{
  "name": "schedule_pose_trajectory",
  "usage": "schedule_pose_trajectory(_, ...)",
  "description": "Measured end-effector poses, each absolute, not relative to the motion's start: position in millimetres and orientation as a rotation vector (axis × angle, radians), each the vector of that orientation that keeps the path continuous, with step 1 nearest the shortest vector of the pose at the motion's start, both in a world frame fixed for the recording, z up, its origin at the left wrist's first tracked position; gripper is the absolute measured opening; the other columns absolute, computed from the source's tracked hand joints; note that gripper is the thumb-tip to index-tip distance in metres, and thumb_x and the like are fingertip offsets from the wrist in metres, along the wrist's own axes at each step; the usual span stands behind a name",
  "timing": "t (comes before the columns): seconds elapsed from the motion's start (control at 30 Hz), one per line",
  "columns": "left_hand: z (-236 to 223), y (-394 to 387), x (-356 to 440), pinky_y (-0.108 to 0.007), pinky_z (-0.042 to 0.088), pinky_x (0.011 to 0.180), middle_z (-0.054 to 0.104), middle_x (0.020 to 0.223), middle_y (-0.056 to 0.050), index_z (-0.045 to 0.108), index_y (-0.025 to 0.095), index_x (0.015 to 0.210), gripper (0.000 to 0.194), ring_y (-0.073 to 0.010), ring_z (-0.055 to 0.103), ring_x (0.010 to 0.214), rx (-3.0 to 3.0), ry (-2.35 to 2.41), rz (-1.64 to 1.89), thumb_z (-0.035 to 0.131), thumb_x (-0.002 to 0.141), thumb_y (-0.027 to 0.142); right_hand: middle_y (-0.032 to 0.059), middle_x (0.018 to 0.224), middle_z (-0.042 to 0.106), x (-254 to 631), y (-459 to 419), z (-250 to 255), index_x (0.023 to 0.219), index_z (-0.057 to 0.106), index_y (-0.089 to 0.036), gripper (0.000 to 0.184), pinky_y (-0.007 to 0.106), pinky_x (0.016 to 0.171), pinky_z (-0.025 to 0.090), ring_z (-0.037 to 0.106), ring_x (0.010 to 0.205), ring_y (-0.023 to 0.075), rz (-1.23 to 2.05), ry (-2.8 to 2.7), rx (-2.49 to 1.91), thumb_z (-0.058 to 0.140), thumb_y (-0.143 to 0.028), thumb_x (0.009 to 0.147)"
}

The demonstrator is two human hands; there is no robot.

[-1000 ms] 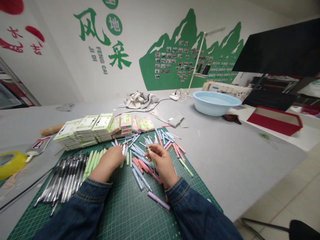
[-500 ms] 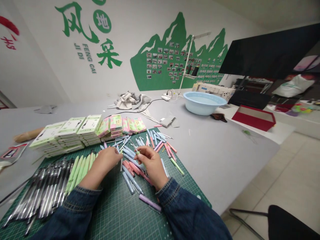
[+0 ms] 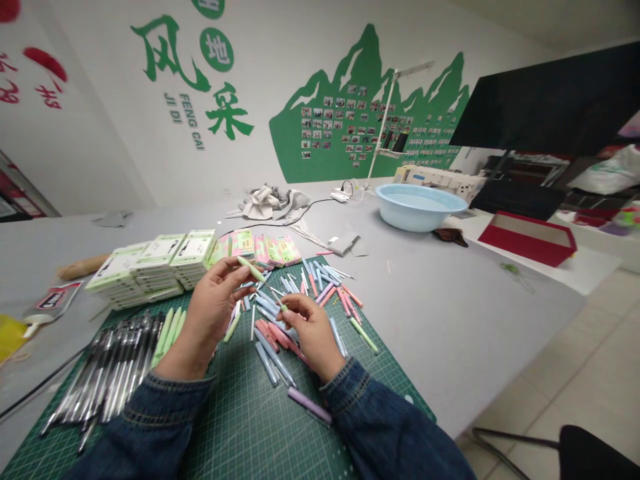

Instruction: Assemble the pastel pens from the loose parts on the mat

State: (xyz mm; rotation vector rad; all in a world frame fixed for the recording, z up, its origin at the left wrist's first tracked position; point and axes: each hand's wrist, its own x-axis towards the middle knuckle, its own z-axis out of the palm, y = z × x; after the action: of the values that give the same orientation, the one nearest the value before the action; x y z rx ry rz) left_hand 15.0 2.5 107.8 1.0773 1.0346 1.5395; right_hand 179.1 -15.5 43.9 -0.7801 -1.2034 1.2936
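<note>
Between the thumb and fingers of my left hand [image 3: 210, 313] is a light green pen barrel [image 3: 254, 271], raised above the mat and slanting down to the right. My right hand [image 3: 313, 333] pinches a thin pen refill [image 3: 276, 296] with a green part at the fingertips; its tip points up toward the barrel, apart from it. Below the hands lie loose blue pen parts [image 3: 273, 367], pink pen parts [image 3: 270, 333] and a purple pen cap [image 3: 309, 405]. More green barrels [image 3: 169, 333] lie left of my left wrist, beside a row of clear pens with black grips [image 3: 113, 367].
A green cutting mat [image 3: 240, 427] covers the near table. Stacked white-green boxes [image 3: 157, 260] and pink-green boxes [image 3: 277, 250] stand behind the pens. Farther back are crumpled cloth [image 3: 273, 202], a blue basin [image 3: 420, 210] and a red box [image 3: 527, 240].
My left hand has risen from the pile with a green barrel in its fingers. My right hand keeps its refill in nearly the same place. The view has turned slightly left.
</note>
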Motion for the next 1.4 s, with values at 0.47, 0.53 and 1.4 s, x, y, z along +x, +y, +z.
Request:
schedule_pose_trajectory(0.47, 106, -6, 25, -0.029, 0.052, 0.065, 0.069, 0.086, -0.005, 0.062, 0.018, 0.091, 0.022, -0.0183, 0.065, 0.078, 1.376, 1.078, 1.45, 0.07, 0.074, 0.03, 0.0002, 0.074, 0.066, 181, -16, 45, 0.088, 0.067, -0.022, 0.014, 0.028, 0.062, 0.044, 0.058, 0.068, 0.0165, 1.299, -1.196, -0.77, 0.062, -0.02, 0.075)
schedule_pose_trajectory(0.53, 100, -6, 29, -0.029, 0.053, 0.065, 0.069, 0.087, -0.005, 0.062, 0.018, 0.09, 0.02, -0.0183, 0.064, 0.078, 1.421, 1.063, 1.4, 0.069, 0.075, 0.029, -0.0004, 0.073, 0.065, 181, -17, 45, 0.092, 0.064, -0.021, 0.017, 0.027, 0.062, 0.043, 0.058, 0.065, 0.0153, 1.319, -1.174, -0.767, 0.06, -0.019, 0.076)
schedule_pose_trajectory(1.4, 98, -12, 36, -0.024, 0.044, 0.069, 0.061, 0.083, 0.001, 0.061, 0.021, 0.088, 0.02, -0.0138, 0.056, 0.076, 1.441, 1.019, 1.452, 0.072, 0.072, 0.021, -0.0017, 0.075, 0.063, 177, -20, 42, 0.08, 0.061, -0.019, 0.009, 0.028, 0.07, 0.045, 0.058, 0.072, 0.0152, 1.3, -1.185, -0.693, 0.068, -0.019, 0.074)
